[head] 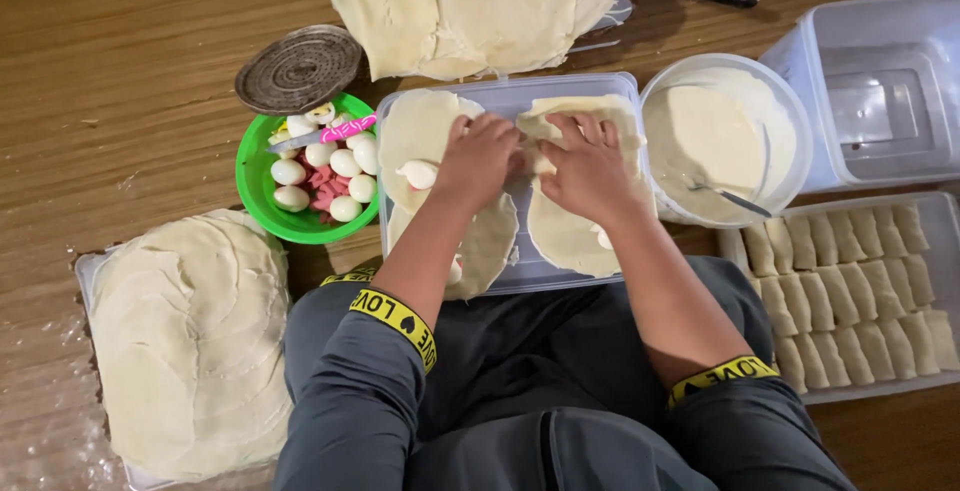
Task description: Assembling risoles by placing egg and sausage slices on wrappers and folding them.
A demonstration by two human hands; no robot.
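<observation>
The wrapper [580, 121] being folded lies at the upper right of the flat plastic lid [510, 96] in front of the person, one of four thin pale rounds spread on it. Both hands press on it: the left hand [478, 159] is curled, fingers bent down onto the near edge of the fold, and the right hand [590, 166] lies beside it with fingers spread over the doubled dough, pinning it flat. Neither hand grips anything free; they pinch and press the sheet itself.

To fold well here, it looks wise to keep the filling tucked tight under the flap, press evenly from the middle outward, and not drag the thin sheet, which would likely tear.

On the upper left round sits a peeled egg piece [418, 173], just beside the left hand. Left of the lid is a green bowl [262, 213] of small white eggs and pink sausage bits, with a pink-handled knife [335, 132] across it and a round metal lid [298, 69] behind. A white bowl of batter [775, 101] with a spoon stands right, close to the right wrist, where an elbow could knock it. Finished rolls fill a tray [735, 251] farther right. Stacks of wrappers [190, 341] lie left and ahead.
</observation>
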